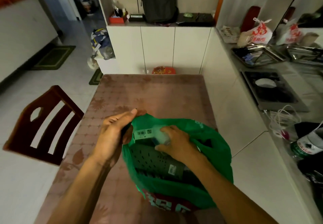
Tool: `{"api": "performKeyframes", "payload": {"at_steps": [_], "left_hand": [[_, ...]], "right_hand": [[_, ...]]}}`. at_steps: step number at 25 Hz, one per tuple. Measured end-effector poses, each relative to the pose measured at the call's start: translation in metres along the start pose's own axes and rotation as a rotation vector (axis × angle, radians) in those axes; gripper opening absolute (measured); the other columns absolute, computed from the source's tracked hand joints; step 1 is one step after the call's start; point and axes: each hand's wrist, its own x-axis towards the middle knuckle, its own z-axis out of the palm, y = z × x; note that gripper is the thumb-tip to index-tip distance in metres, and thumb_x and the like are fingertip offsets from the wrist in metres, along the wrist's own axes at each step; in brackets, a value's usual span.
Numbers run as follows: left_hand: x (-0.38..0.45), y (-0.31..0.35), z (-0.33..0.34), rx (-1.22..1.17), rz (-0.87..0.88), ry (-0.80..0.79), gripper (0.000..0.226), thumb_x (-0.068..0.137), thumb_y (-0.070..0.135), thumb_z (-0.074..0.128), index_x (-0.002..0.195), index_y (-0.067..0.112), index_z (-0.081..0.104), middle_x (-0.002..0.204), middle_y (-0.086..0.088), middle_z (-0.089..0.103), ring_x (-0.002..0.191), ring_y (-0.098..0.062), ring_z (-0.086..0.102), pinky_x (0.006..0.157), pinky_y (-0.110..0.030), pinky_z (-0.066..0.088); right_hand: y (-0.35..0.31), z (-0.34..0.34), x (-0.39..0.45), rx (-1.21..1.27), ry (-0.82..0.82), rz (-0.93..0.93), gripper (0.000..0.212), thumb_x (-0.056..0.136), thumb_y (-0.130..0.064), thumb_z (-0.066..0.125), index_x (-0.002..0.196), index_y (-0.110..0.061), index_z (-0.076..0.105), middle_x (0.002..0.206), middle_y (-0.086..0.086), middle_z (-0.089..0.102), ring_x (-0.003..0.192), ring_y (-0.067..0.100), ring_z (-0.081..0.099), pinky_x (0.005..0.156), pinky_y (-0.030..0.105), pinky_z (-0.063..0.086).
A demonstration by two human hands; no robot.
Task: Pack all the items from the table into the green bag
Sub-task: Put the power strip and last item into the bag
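Observation:
The green bag [216, 155] lies open on the brown patterned table [153, 91], near its front right. My left hand [111, 136] grips the bag's left rim and holds the mouth open. My right hand [176, 142] is inside the mouth, gripping a small pale bottle [161, 134]. A dark grey perforated flat item [153, 160] with a barcode sticker lies inside the bag. A dark box with a white barcode label [142, 133] stands at the bag's far left side, inside the rim.
A dark wooden chair [43, 124] stands left of the table. White cabinets [157, 49] stand behind the table, with a dark backpack [158, 0] on top. A counter at right carries a stove [269, 91], metal trays, plastic bags, cables and a green-labelled bottle [304, 147].

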Motion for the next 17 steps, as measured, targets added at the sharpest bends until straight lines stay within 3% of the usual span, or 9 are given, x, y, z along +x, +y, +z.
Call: {"api": "performKeyframes", "payload": {"at_steps": [2,6,8,9,10,12,14,15,17], "left_hand": [[0.003,0.002,-0.002,-0.034,-0.020,0.015,0.031,0.084,0.030,0.060,0.100,0.005,0.073,0.096,-0.037,0.052,0.041,-0.017,0.022,0.053,-0.037,0.013],[0.007,0.000,0.004,-0.037,-0.019,0.050,0.030,0.083,0.028,0.061,0.098,0.006,0.073,0.107,-0.038,0.053,0.041,-0.016,0.022,0.051,-0.035,0.015],[0.008,-0.001,0.009,-0.035,-0.027,0.068,0.030,0.086,0.023,0.058,0.100,0.001,0.071,0.106,-0.048,0.050,0.040,-0.015,0.024,0.046,-0.031,0.017],[0.009,-0.001,0.010,-0.038,-0.024,0.081,0.029,0.088,0.021,0.056,0.100,-0.001,0.070,0.108,-0.048,0.051,0.039,-0.014,0.025,0.044,-0.027,0.019],[0.009,-0.002,0.009,-0.041,-0.020,0.092,0.029,0.090,0.020,0.055,0.100,-0.002,0.070,0.110,-0.043,0.055,0.039,-0.014,0.026,0.042,-0.024,0.022],[0.006,-0.003,0.006,-0.039,-0.016,0.124,0.029,0.091,0.021,0.053,0.099,-0.002,0.069,0.108,-0.029,0.064,0.039,-0.014,0.027,0.042,-0.022,0.025],[0.006,-0.002,-0.004,-0.066,-0.045,0.180,0.027,0.093,0.021,0.050,0.093,0.002,0.069,0.097,-0.013,0.071,0.040,-0.013,0.028,0.042,-0.022,0.026],[0.010,0.000,-0.010,-0.113,-0.092,0.210,0.026,0.094,0.021,0.047,0.088,0.005,0.067,0.081,-0.006,0.071,0.039,-0.012,0.028,0.041,-0.021,0.027],[0.030,0.009,-0.029,-0.254,-0.247,0.250,0.027,0.095,0.019,0.038,0.080,0.011,0.059,0.048,0.003,0.049,0.036,-0.009,0.026,0.038,-0.018,0.024]], "right_hand": [[0.008,-0.014,-0.026,-0.112,0.009,-0.016,0.071,0.081,-0.051,0.065,0.141,-0.023,0.039,0.147,0.002,0.039,0.130,0.026,0.037,0.105,0.043,0.039],[0.035,-0.066,-0.103,-0.496,0.649,-0.223,0.063,0.079,-0.036,0.068,0.136,-0.021,0.047,0.148,0.010,0.041,0.138,0.034,0.031,0.106,0.055,0.034],[0.061,-0.100,-0.119,-0.605,0.787,0.008,0.075,0.076,-0.036,0.066,0.143,-0.020,0.036,0.151,0.016,0.033,0.140,0.039,0.026,0.110,0.056,0.020],[0.077,-0.116,-0.118,-0.547,0.724,0.184,0.075,0.077,-0.037,0.065,0.143,-0.019,0.035,0.148,0.017,0.038,0.137,0.038,0.032,0.111,0.054,0.021],[0.091,-0.128,-0.113,-0.376,0.601,0.319,0.062,0.081,-0.037,0.065,0.136,-0.016,0.044,0.137,0.018,0.052,0.125,0.036,0.048,0.107,0.052,0.032],[0.096,-0.143,-0.112,0.373,0.389,0.339,0.012,0.090,-0.020,0.062,0.095,-0.012,0.069,0.086,0.015,0.072,0.080,0.032,0.065,0.084,0.047,0.054],[0.086,-0.148,-0.106,1.013,0.291,0.216,0.027,0.092,-0.007,0.055,0.068,-0.009,0.066,0.058,0.011,0.057,0.053,0.024,0.055,0.060,0.039,0.057],[0.073,-0.150,-0.100,1.163,0.265,0.153,0.029,0.093,-0.006,0.052,0.066,-0.008,0.061,0.057,0.009,0.050,0.047,0.020,0.049,0.051,0.034,0.053],[0.039,-0.154,-0.076,1.172,0.246,0.056,0.026,0.094,-0.003,0.048,0.069,-0.010,0.054,0.060,0.005,0.049,0.044,0.013,0.041,0.044,0.026,0.039]]}}
